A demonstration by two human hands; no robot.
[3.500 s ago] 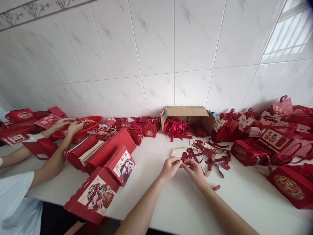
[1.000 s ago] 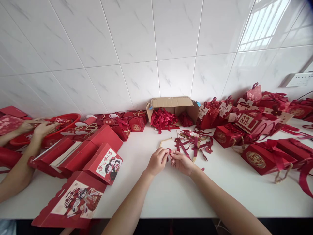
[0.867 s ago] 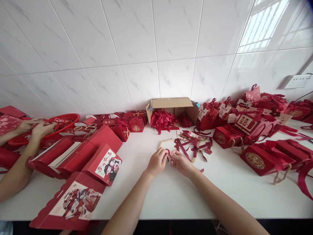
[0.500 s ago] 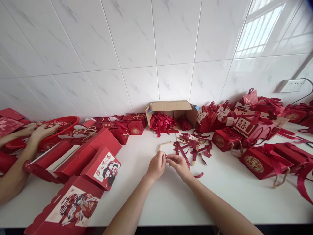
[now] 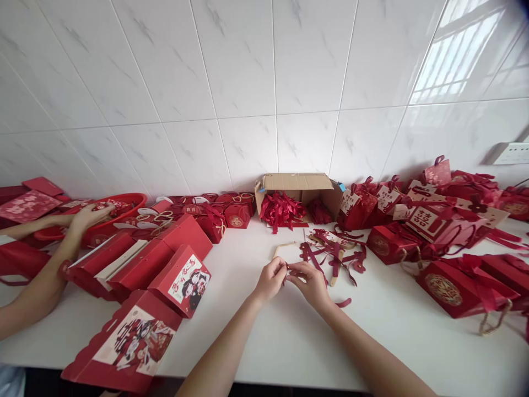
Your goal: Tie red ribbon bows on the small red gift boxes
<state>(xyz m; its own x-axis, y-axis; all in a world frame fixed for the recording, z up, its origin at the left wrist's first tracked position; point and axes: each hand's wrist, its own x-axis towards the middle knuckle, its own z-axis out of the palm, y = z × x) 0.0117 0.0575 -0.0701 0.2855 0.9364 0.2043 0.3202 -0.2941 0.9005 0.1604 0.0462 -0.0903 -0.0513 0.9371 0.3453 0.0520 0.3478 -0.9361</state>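
Left hand and right hand each narrow their grip to a fingertip pinch on one small red piece, lower centre of frame, where light, steady pressure should serve best.

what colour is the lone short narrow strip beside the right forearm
Dark pinkish red; the strip shows best in the head view.

Before me a long white table is bearing red cardboard gift boxes at both sides — an open brown cardboard carton and flat dark-red strips lying between.
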